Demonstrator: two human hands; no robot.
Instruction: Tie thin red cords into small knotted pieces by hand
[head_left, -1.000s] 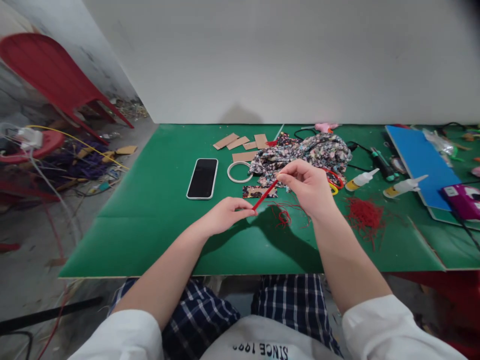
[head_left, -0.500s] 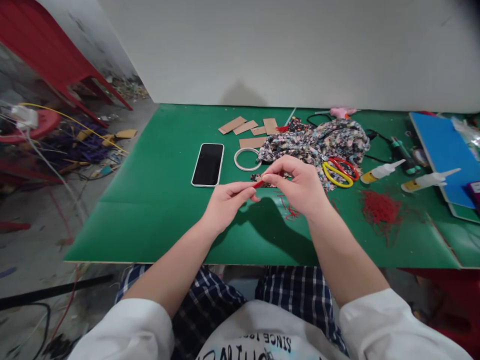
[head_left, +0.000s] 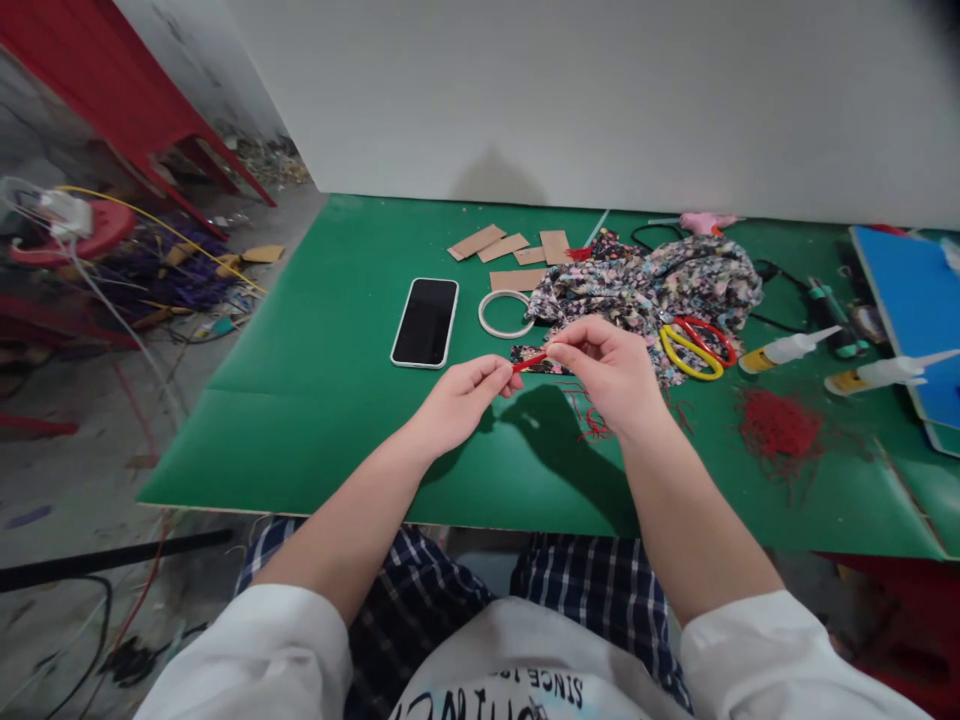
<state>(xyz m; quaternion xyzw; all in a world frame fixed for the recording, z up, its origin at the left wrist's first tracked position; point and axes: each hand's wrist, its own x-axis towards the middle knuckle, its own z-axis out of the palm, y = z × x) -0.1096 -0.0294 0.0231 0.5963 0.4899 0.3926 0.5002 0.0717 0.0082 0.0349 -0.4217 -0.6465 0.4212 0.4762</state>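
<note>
In the head view, the red strip (head_left: 531, 361) is running between the two hands above the green desk (head_left: 300, 420), its lower end sitting in the left hand (head_left: 469, 400) and its upper end in the right hand (head_left: 604, 375). The left hand is pinching it between thumb and fingers; the right hand is gripping it with thumb and fingertips closed. Behind the strip, a patterned piece (head_left: 551, 366) is lying on the desk, partly hidden by the right hand. Loose red threads (head_left: 596, 425) are lying near that hand, and scissors (head_left: 694, 350) are resting beyond it. The phone (head_left: 425, 322) is lying near the left hand, and the ring (head_left: 505, 314) is lying beyond the strip.
</note>
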